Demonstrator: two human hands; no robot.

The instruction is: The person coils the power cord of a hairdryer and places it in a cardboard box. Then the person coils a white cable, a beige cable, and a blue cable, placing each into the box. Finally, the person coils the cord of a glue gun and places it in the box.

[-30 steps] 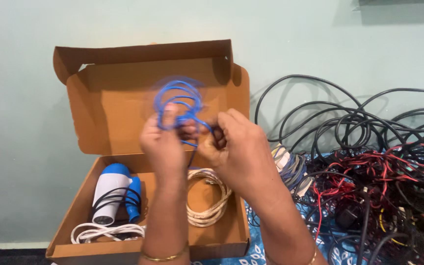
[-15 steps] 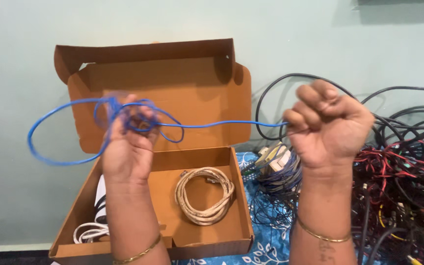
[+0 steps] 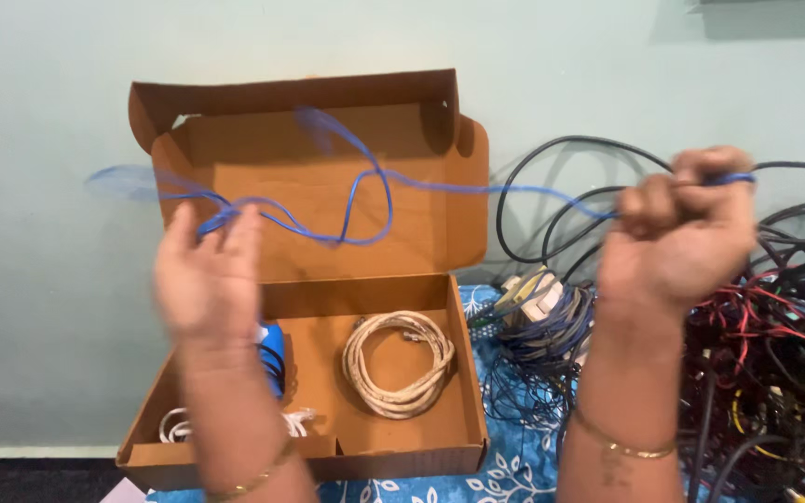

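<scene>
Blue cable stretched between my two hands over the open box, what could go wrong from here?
The blue cable loops between the left hand and right hand; pulling apart could tighten that loop into a knot. Its loose, blurred end swings at the left and might catch the box flap. The wire pile lies close below the right hand and could snag it.

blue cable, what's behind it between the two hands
In the head view the blue cable sags between left hand and right hand, across the open cardboard box lid.
</scene>
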